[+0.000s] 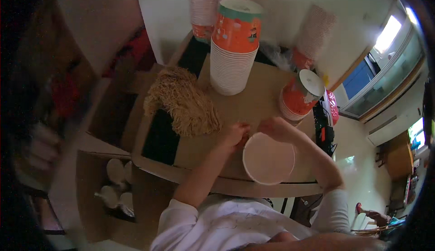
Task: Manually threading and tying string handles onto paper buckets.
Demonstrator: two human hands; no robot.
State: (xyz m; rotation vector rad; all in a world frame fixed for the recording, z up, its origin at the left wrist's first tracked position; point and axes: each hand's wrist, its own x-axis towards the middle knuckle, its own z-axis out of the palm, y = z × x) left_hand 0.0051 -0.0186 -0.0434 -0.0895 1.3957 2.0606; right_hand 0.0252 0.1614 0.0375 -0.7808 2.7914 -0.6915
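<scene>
A white-lined paper bucket [269,159] is in front of me near the table's front edge, its round mouth facing up toward me. My left hand [237,136] is closed beside the bucket's far left rim, fingers pinched together; what they hold is too small to make out. At the far rim, my right hand [275,129] is curled with bent fingers, touching or very close to the bucket; its fingertips are partly hidden. A thick bundle of tan cords [183,101] lies to the left of my left hand.
Beyond my hands stands a tall upside-down stack of orange-and-green paper buckets [235,47]. A shorter stack [302,93] is at the right. More bucket stacks [315,36] stand along the wall. Cardboard [199,153] covers the table; an open carton [93,205] with wrapped white round items is at lower left.
</scene>
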